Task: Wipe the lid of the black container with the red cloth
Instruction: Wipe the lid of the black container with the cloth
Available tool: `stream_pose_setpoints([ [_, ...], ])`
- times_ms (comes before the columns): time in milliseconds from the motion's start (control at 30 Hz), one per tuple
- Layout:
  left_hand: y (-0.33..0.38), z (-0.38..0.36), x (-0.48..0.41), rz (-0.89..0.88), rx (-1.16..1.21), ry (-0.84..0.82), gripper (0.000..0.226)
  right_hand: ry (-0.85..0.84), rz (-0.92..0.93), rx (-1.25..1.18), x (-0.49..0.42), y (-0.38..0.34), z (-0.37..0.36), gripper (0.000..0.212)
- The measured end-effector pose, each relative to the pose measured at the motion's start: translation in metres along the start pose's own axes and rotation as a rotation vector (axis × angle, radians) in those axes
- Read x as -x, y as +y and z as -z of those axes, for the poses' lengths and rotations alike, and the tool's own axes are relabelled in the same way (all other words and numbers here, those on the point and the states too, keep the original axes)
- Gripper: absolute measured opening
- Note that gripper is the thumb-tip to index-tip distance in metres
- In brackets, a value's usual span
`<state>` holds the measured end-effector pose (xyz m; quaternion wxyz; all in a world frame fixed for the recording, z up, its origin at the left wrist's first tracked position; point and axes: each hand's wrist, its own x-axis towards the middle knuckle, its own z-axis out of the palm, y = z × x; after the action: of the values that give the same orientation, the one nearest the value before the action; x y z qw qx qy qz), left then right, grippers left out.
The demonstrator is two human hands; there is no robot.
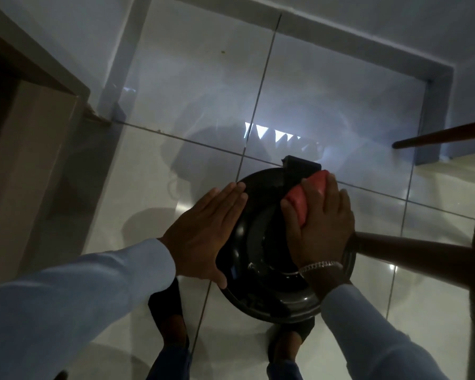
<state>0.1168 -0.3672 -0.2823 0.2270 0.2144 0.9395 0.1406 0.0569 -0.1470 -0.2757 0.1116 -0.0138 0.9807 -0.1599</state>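
A round black container stands on the tiled floor below me, and its glossy black lid (261,242) fills the middle of the view. My left hand (203,234) lies flat on the lid's left edge with its fingers straight and together. My right hand (321,223) presses the folded red cloth (305,196) against the far right part of the lid. Most of the cloth is hidden under my fingers. A silver bracelet circles my right wrist. A black hinge block (302,164) juts from the lid's far rim.
Two dark wooden chair legs (412,248) reach in from the right, one touching the lid's right rim. A brown door frame (30,133) stands at the left. My feet (173,325) are under the container's near side. Grey skirting (433,111) borders the floor.
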Motion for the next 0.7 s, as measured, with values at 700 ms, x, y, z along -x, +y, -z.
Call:
stream_pose_setpoints([
  [700,0.003,0.017,-0.035,-0.190,-0.063,-0.092,0.153,0.119,-0.443,-0.150,0.068,-0.038,-0.021,0.065],
])
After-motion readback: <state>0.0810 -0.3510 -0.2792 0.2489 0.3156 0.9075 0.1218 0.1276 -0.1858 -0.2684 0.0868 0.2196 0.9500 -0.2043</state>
